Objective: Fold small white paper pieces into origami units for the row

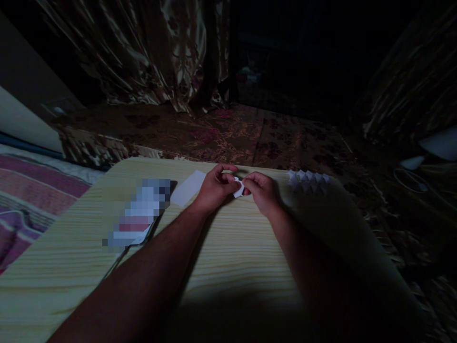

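A small piece of folded white paper (pixel 238 192) is pinched between my two hands above the far part of the table. My left hand (pixel 217 185) grips its left side with the thumb on top, the index finger arched above it. On the other side, my right hand (pixel 260 189) holds the paper's right edge between thumb and fingers. White paper sheets (pixel 188 188) lie just left of my left hand. To the right of my right hand stand several small folded paper pieces (pixel 309 182) in close rows, partly in shadow.
A blurred-out phone-like device (pixel 143 209) lies at the left on the wooden table (pixel 243 257), a cable running from it. Beyond the table are a patterned cloth-covered ledge (pixel 228 131) and curtains (pixel 185 52). Striped bedding (pixel 35 186) is at left, a white lamp (pixel 441 145) at right.
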Demonstrator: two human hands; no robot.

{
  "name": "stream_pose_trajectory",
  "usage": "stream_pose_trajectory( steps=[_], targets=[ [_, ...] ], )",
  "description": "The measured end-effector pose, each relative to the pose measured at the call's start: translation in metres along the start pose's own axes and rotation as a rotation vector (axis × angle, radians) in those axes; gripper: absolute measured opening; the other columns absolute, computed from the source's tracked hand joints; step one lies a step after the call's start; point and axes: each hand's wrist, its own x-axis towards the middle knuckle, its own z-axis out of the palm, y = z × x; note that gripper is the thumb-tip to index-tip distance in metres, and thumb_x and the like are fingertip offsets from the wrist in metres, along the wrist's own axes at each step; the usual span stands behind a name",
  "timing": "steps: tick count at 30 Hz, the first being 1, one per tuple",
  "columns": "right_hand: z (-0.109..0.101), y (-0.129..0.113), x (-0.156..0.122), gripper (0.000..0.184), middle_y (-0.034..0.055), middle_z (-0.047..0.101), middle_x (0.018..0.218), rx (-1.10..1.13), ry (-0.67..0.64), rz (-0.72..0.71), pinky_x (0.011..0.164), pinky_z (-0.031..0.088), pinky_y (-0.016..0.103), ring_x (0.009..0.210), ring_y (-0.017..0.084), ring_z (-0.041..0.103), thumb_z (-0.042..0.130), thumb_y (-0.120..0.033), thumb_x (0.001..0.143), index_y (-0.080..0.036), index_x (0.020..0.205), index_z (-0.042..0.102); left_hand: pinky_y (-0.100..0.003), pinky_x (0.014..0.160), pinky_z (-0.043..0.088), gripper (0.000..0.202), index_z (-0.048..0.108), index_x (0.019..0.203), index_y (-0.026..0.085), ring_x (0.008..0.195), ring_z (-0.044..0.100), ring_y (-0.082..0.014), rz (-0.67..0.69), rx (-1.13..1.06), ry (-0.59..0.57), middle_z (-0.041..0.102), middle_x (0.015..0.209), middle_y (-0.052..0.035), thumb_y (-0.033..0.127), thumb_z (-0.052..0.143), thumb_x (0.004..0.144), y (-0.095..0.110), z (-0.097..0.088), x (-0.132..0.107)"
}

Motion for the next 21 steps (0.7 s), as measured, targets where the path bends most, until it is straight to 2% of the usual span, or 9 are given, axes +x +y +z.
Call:
stream_pose_trajectory(
  steps=[8,17,21],
  targets=[
    [0.0002,-0.0014,0.0016,0.017,-0.0023,0.059,0.057,0.042,0.011,0.031,0.052,0.038,0.023,0.050,0.009,0.051,0.060,-0.031,0.075,-0.017,0.067,0.059,-0.021,0.049,0.038,0.027,0.061,0.090,0.016,0.050,0.053,-0.0086,0.039,-0.026,-0.011,0.063,0.064,0.0012,0.020,0.073,0.067,-0.0040,-0.0025,0.0020],
    [-0.0023,0.0005,0.0017,0.017,-0.0016,0.060,0.060,0.085,-0.011,0.029,0.050,0.039,0.022,0.050,0.008,0.050,0.060,-0.032,0.076,-0.016,0.070,0.061,-0.023,0.054,0.041,0.029,0.061,0.092,0.016,0.054,0.056,-0.0105,0.043,-0.049,-0.005,0.064,0.066,0.0009,0.021,0.074,0.067,-0.0032,-0.0028,0.0022],
    [-0.0026,-0.0004,0.0008,0.016,-0.0025,0.061,0.062,0.157,-0.013,0.008,0.052,0.042,0.023,0.052,0.009,0.054,0.065,-0.028,0.071,-0.017,0.082,0.061,-0.023,0.054,0.041,0.030,0.061,0.093,0.016,0.054,0.056,-0.0101,0.053,-0.060,-0.006,0.064,0.067,0.0009,0.021,0.075,0.067,-0.0048,-0.0033,0.0029]
  ],
)
